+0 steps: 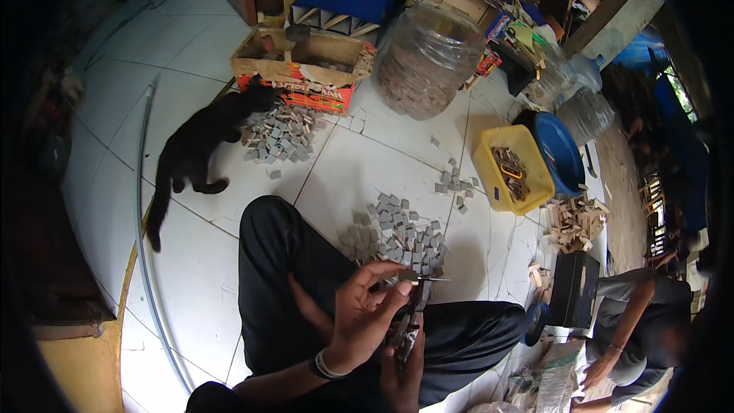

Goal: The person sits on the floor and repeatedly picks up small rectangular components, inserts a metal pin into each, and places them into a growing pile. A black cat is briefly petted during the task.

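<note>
Above my crossed legs in loose black trousers [269, 291], my left hand [364, 315] has a small, flat, grey-and-tan block [408, 277] pinched between thumb and fingers. Lower down, my right hand [403, 379] is wrapped round a long, dark tool with shiny silver patches [410, 326]. A thin, flat metal strip [437, 280] sticks out sideways by the top of the tool. I can't tell if it touches the block.

The block looks like wood, so I think it is light and hard and won't squash. It is so little that it could slip or spin. I'd hold it by its edges with my fingertips, away from the strip, which may be sharp. The tool looks heavier and stiff, maybe slippery on its shiny bits, so I'd hold it low with my whole hand. A heap of small, grey-topped blocks [401, 231] lies on the white tile floor [355, 160] in front of me.
</note>
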A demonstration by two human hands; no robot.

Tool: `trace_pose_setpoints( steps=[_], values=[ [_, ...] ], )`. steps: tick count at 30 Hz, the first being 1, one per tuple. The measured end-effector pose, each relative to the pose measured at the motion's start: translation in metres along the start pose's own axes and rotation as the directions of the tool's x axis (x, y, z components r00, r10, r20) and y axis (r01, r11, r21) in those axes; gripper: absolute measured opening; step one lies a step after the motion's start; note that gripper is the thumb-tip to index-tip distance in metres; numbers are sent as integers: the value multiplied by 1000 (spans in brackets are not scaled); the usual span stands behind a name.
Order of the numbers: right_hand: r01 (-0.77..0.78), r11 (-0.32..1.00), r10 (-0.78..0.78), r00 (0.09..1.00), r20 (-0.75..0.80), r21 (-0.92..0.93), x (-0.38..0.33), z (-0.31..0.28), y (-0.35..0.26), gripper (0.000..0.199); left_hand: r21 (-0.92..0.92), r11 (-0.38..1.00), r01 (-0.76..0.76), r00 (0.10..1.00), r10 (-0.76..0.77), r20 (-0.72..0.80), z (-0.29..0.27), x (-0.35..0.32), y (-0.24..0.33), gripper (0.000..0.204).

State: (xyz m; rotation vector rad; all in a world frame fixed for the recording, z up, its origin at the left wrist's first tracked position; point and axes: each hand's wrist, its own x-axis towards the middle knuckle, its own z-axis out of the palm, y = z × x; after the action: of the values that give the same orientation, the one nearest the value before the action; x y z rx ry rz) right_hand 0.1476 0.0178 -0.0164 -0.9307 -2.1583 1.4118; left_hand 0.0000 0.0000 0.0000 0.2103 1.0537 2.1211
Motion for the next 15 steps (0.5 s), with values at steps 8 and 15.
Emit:
trace_pose_setpoints(
  steps=[8,15],
  values=[
    [35,997,-37,999,-24,-64,-3,-1,-4,72,0,999,-37,999,37,33,3,-3,5,32],
    [71,993,-77,995,-64,-90,-1,3,-3,71,24,999,-44,998,43,40,2,-2,7,32]
  ],
)
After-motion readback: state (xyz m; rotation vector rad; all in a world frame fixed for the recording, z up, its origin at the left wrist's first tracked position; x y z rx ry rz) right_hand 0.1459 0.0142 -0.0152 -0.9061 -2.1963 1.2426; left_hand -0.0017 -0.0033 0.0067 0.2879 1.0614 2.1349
